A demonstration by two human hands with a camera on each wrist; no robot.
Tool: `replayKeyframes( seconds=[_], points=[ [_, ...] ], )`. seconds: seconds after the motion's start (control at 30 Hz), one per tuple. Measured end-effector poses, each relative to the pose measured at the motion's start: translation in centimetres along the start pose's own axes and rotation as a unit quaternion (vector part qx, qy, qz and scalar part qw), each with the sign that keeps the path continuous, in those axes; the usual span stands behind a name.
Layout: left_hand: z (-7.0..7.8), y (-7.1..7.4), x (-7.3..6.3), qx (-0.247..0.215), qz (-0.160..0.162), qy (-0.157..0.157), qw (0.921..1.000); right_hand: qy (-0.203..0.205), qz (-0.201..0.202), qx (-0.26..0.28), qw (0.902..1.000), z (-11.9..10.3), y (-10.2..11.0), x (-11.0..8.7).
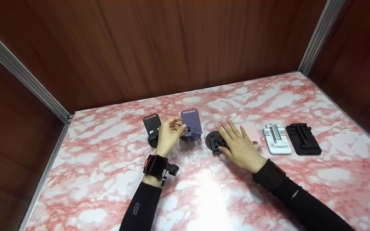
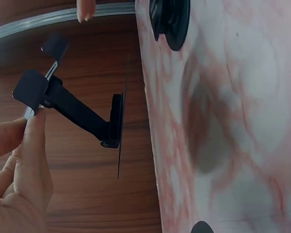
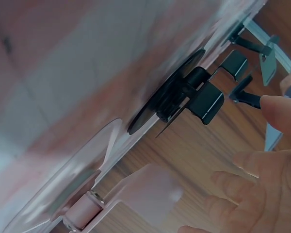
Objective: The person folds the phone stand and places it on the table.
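Observation:
My left hand pinches the lower edge of a purple phone stand between thumb and fingers. In the left wrist view this stand's arm is unfolded, and its thin base shows edge-on with a shadow on the tabletop beside it. My right hand is spread with straight fingers over a folded black phone stand with a round base. A pink phone stand lies partly hidden beneath that hand. In the right wrist view, the black stand's two hooks point away from the table.
An unfolded black phone stand stands left of my left hand. To the right lie a folded white phone stand and another folded black one. Brown wood-grain panels enclose the red-and-white marbled table at the back and sides.

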State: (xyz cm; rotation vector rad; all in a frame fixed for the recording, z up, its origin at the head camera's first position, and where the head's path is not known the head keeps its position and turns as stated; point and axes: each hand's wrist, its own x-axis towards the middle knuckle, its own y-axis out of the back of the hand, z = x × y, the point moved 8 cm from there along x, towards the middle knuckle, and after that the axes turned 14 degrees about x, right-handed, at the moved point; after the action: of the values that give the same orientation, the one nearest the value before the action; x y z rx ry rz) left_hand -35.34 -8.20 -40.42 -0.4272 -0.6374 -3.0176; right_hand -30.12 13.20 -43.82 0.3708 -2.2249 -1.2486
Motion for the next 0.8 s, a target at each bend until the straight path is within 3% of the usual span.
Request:
replayKeyframes(
  seconds=[0.4, 0.8],
  points=[
    [2.4, -0.3, -2.0, -0.008, -0.029, -0.046, 0.9985, -0.004, -0.015, 0.011, 0.9998, -0.2, -0.2, 0.1],
    [4.2, -0.2, -4.0, -0.003, -0.043, -0.091, 0.9949, 0.007, -0.015, 0.072, 0.9972, -0.9, -0.2, 0.5]
  ],
)
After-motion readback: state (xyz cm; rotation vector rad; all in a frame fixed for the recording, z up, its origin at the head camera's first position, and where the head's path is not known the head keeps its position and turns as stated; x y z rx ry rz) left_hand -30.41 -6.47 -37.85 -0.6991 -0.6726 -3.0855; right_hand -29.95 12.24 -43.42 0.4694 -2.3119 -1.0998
